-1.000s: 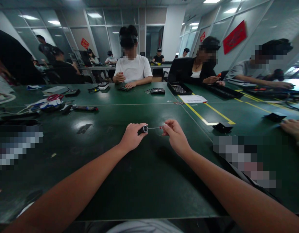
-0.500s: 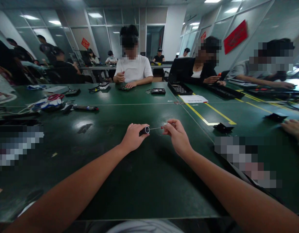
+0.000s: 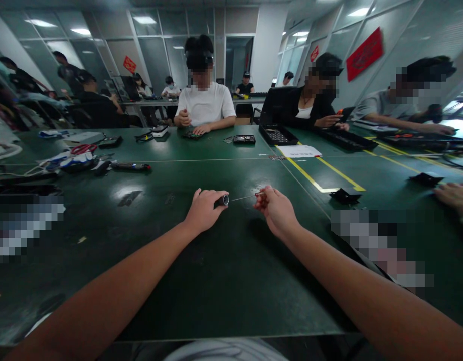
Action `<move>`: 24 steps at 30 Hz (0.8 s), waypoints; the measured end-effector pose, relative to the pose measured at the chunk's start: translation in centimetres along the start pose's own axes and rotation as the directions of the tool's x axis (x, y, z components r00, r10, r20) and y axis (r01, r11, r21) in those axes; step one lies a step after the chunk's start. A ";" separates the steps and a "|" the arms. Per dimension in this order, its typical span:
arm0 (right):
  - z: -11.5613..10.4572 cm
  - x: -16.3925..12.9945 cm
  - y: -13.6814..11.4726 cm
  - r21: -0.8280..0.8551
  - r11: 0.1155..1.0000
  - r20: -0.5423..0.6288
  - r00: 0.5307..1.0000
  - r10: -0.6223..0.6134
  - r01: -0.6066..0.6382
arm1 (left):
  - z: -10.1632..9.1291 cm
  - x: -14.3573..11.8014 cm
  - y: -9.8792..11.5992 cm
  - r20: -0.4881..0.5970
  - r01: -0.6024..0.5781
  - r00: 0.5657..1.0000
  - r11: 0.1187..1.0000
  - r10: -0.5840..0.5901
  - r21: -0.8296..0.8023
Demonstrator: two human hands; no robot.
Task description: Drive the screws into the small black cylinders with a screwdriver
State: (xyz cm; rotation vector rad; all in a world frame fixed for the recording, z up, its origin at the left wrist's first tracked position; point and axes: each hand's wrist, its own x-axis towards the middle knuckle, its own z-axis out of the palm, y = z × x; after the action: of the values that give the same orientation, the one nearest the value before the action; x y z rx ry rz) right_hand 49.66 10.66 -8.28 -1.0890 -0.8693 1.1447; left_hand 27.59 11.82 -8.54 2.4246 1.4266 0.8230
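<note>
Green table point(image 3: 216, 281) bare around both hands — left point(image 3: 203, 210) grips a black cylinder point(image 3: 221, 201), right point(image 3: 277, 210) pinches its thin rod point(image 3: 243, 197).

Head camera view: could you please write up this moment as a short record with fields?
Setting: green table, several people seated around it
Left hand: closed around a small black cylinder with a silvery end
Right hand: pinching a thin screwdriver with a red handle
Relation: the screwdriver's thin shaft points at the cylinder's silvery end; whether they touch is not clear
Hand height: both hands close above the table
Nearby: black clip to the right by a yellow line; white paper farther back
</note>
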 end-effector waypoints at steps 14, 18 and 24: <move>0.8 -1.4 -0.6 -0.193 0.945 0.111 0.963 -0.246 0.263 | 0.2 0.1 0.4 -0.027 -0.028 0.999 0.991 0.025 -0.134; 0.6 -2.0 -1.4 -0.292 0.882 0.226 0.923 -0.312 0.370 | 0.4 0.0 0.2 -0.037 -0.036 0.999 0.984 0.030 -0.173; 0.7 -2.8 -2.4 -0.375 0.856 0.255 0.927 -0.274 0.357 | 0.3 -0.1 0.2 -0.028 -0.053 0.998 0.985 0.049 -0.166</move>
State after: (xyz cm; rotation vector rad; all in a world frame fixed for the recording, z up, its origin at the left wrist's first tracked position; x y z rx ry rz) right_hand 49.01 7.93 -5.74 -1.1302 -1.4411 0.8098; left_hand 27.84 11.72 -8.73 2.3411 1.2534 0.9461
